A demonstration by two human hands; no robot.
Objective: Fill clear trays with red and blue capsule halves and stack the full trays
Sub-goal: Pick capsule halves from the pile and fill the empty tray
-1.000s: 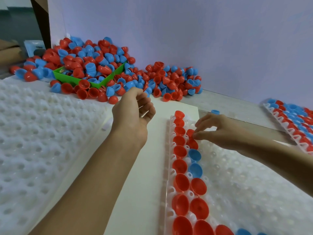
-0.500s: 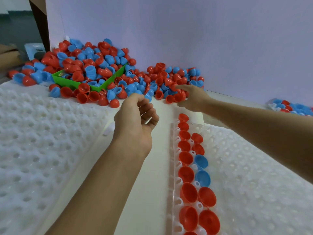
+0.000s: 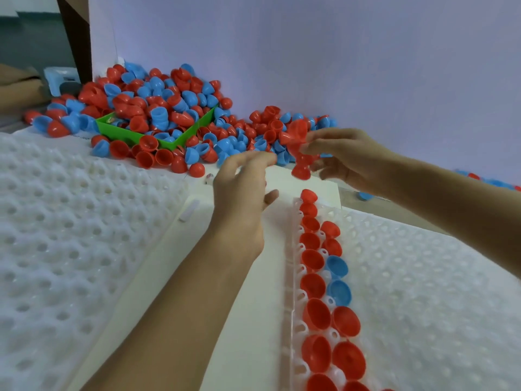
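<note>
The clear tray (image 3: 423, 277) holds capsule halves in only its two leftmost rows; most pockets look unfilled, and no stacking is visible. Beyond its far end, the right hand (image 3: 346, 162) pinches several nested red halves (image 3: 298, 148) near the loose pile (image 3: 169, 114); the left hand (image 3: 242, 190), beside the tray, hangs relaxed, its grip empty.

Bright, even, soft light with faint shadows, wide-angle bending at the edges, and slight motion blur on the right hand (image 3: 342, 159).
</note>
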